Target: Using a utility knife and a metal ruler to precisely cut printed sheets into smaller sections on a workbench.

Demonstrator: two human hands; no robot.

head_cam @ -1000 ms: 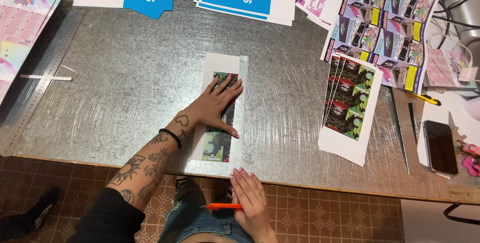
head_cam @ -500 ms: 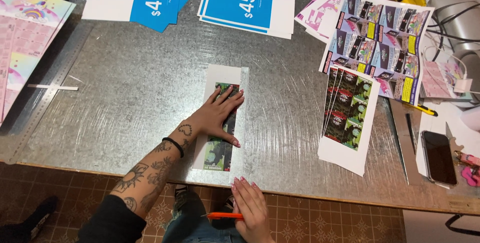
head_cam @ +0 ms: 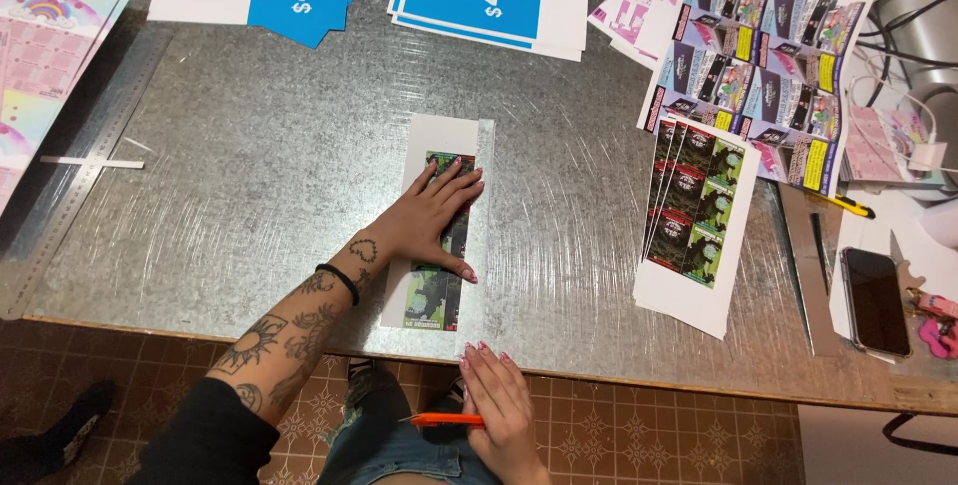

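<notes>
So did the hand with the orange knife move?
No, hardly. The right hand holding the orange knife stays just below the table edge, under the strip, as before.

My left hand lies flat, fingers spread toward one o'clock. My right hand curls closed at six o'clock, fingertips pointing to twelve.

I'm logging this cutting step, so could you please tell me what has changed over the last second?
Very little. The left hand stays pressed flat on the printed strip beside the clear ruler on the metal table. The right hand still holds the orange knife below the table edge, barely shifted. The view drifted slightly; the sheets did not move.
</notes>
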